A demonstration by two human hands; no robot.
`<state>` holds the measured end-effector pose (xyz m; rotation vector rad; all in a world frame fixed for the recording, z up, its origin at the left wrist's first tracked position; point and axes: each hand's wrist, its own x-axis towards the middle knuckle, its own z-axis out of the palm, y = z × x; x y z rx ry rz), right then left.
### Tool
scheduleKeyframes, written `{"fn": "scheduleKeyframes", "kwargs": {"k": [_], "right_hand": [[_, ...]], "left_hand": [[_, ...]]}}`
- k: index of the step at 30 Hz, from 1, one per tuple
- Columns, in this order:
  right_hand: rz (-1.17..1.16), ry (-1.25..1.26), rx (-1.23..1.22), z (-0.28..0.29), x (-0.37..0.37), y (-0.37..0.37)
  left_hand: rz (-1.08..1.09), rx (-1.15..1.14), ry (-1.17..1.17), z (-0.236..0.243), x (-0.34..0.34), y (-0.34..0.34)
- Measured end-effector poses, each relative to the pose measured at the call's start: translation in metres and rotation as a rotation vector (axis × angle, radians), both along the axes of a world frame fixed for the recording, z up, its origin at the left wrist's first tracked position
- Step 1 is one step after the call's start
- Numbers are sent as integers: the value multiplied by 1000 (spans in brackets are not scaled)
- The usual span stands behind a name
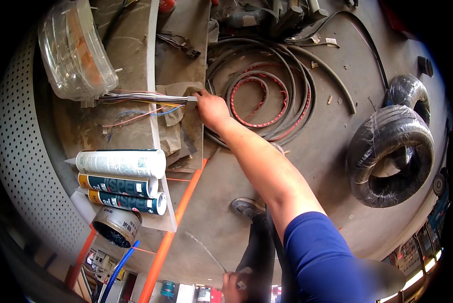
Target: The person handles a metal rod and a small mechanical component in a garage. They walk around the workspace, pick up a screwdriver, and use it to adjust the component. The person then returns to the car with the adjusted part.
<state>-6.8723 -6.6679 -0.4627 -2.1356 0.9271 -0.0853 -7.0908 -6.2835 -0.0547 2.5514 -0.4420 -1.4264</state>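
My right hand (pixel 211 107) reaches out to the edge of a dusty workbench (pixel 135 60) and pinches the end of a bundle of thin coloured wires (pixel 140 97). The bundle runs left to a clear plastic lamp housing (pixel 75 50) lying on the bench. My left hand (pixel 234 285) hangs low at the bottom edge beside my dark trouser leg. It is closed around the end of a thin grey rod (pixel 203 250) that slants up to the left. My shoe (pixel 246 207) stands on the concrete floor below.
Three sealant cartridges (pixel 120 162) and a tape roll (pixel 116 227) lie at the bench's near end. Coiled grey and red trim strips (pixel 267 86) lie on the floor, with two black wrapped hose coils (pixel 390 156) to the right. An orange pipe (pixel 176 222) slants past; a perforated panel (pixel 19 151) is left.
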Motion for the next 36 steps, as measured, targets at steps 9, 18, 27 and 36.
{"fn": "scheduleKeyframes", "kwargs": {"k": [9,18,27,36], "right_hand": [[-145,74,131,12,-1,1],[-688,-232,682,34,-79,22],[-532,-303,1437,259,-205,74],[-224,-245,1284,611,-324,135]], "left_hand": [[34,-8,-7,-1,4,0],[44,-45,-34,9,4,13],[116,-216,-126,35,-4,28],[129,-628,-114,249,36,-15]]}}
